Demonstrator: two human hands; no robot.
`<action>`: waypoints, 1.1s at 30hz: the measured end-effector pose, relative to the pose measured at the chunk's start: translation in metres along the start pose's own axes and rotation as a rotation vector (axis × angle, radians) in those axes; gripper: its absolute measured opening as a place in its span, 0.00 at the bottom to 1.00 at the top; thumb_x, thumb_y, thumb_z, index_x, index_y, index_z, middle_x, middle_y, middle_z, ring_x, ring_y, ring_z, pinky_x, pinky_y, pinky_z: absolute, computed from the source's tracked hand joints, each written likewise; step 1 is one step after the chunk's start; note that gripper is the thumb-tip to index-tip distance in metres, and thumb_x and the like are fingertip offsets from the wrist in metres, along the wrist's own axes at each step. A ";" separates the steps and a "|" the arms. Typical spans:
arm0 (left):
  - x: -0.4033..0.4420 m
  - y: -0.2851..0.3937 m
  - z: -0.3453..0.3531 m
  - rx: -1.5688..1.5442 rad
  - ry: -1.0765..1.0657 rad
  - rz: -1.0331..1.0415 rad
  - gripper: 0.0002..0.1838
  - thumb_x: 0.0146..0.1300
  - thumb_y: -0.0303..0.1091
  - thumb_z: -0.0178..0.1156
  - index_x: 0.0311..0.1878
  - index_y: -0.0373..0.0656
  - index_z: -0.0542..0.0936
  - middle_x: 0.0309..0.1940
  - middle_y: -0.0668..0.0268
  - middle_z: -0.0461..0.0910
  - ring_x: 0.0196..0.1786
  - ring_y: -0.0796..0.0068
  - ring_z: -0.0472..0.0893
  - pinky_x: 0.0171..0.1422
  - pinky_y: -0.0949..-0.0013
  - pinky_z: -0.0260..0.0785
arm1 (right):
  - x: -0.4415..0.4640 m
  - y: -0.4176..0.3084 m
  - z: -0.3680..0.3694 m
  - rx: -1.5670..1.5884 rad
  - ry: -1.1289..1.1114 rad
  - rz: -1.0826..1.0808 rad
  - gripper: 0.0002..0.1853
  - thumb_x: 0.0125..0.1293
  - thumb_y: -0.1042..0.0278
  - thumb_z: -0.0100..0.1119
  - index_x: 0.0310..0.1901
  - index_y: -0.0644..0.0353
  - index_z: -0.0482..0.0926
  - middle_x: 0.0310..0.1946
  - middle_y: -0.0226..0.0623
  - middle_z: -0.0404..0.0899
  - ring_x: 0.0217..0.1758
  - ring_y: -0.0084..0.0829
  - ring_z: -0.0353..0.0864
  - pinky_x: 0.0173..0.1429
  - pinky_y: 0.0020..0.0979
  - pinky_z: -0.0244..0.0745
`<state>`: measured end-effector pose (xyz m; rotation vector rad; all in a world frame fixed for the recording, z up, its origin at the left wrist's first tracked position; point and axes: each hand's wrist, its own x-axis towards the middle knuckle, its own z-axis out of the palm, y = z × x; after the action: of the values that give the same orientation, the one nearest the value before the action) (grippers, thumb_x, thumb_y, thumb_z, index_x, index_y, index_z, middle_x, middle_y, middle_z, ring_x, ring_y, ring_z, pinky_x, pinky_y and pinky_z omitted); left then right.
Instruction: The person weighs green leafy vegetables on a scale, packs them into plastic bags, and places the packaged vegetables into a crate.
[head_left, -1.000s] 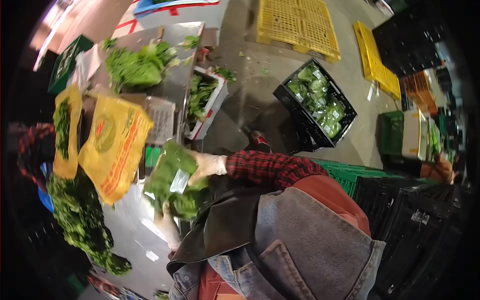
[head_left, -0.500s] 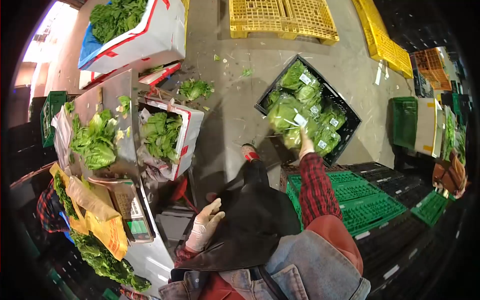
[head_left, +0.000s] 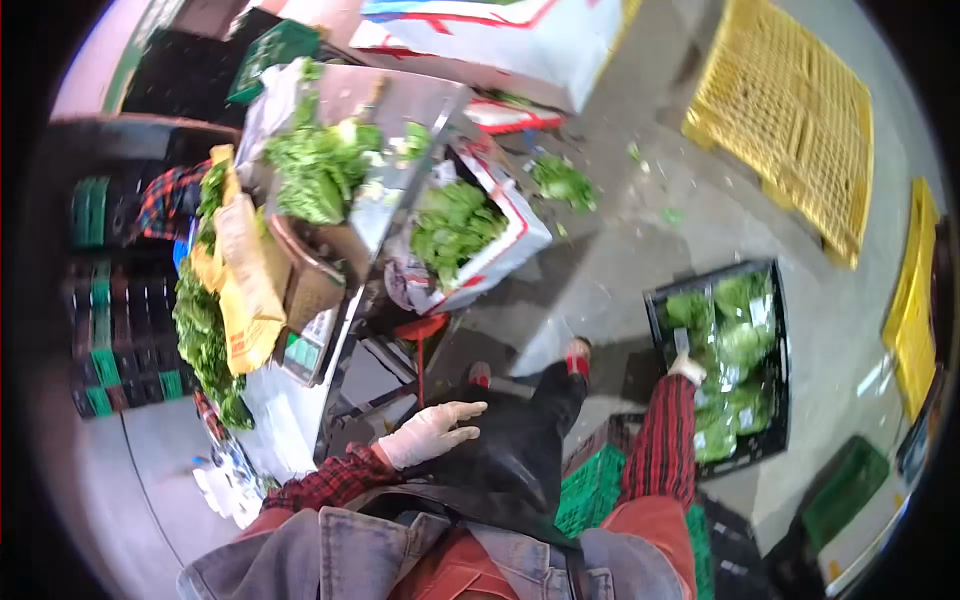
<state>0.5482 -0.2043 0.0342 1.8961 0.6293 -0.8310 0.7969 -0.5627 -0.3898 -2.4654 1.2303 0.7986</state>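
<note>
A black crate (head_left: 783,400) on the floor at the right holds several bagged heads of lettuce (head_left: 742,345) with white labels. My right hand (head_left: 687,369), in a whitish glove, reaches over the crate's left side and meets the bagged lettuce. Its fingers are mostly hidden, and whether they grip a bag cannot be made out. In front of my dark apron hovers my left hand (head_left: 432,436), gloved in white, its fingers stretched out and holding nothing.
Loose lettuce (head_left: 320,170) lies on a metal table (head_left: 385,215) at the left, beside a scale (head_left: 310,345). Below stands a foam box (head_left: 510,245) of greens. Green crates (head_left: 590,490) are near my right leg; a yellow pallet (head_left: 790,120) lies beyond.
The view has turned, so the crate appears lower and further right. The bagged lettuce that was raised under my right hand now sits lower among the others. My left hand remains open.
</note>
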 end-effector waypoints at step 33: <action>-0.038 -0.254 -0.333 0.165 1.145 -0.747 0.41 0.67 0.57 0.57 0.79 0.60 0.55 0.79 0.54 0.52 0.78 0.34 0.49 0.67 0.17 0.42 | -0.388 -0.585 -0.098 0.595 0.110 -1.472 0.45 0.61 0.67 0.69 0.76 0.64 0.54 0.67 0.56 0.68 0.67 0.44 0.73 0.66 0.42 0.73</action>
<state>0.4358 0.2009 0.0326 2.2027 2.0908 -0.1055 1.1097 -0.0053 -0.0848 -2.0797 -0.4503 -0.1272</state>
